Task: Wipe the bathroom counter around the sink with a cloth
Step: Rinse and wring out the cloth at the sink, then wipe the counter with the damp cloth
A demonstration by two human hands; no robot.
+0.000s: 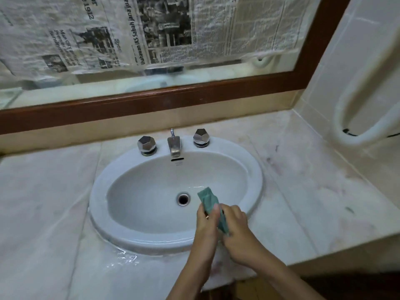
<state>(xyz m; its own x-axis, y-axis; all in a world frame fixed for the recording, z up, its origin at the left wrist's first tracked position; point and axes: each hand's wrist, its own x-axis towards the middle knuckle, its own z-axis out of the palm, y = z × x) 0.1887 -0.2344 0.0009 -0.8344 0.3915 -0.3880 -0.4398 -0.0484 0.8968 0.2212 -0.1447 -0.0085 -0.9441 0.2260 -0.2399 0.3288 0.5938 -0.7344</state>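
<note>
A green cloth (pixel 208 199) is held over the right front part of the white oval sink (pixel 255 176). My left hand (pixel 206 226) grips it with the thumb pressed on its upper part. My right hand (pixel 236 226) grips its lower end beside the left hand. Most of the cloth's lower half is hidden between the two hands. The pale marble counter (pixel 303 191) surrounds the sink on all sides.
A chrome tap (pixel 174 146) stands between two faceted knobs (pixel 146 145) (pixel 201 137) at the sink's back. The drain (pixel 183 199) is left of the cloth. A water puddle (pixel 123 258) lies on the counter's front. A wood-framed mirror (pixel 151 100) covered with newspaper rises behind.
</note>
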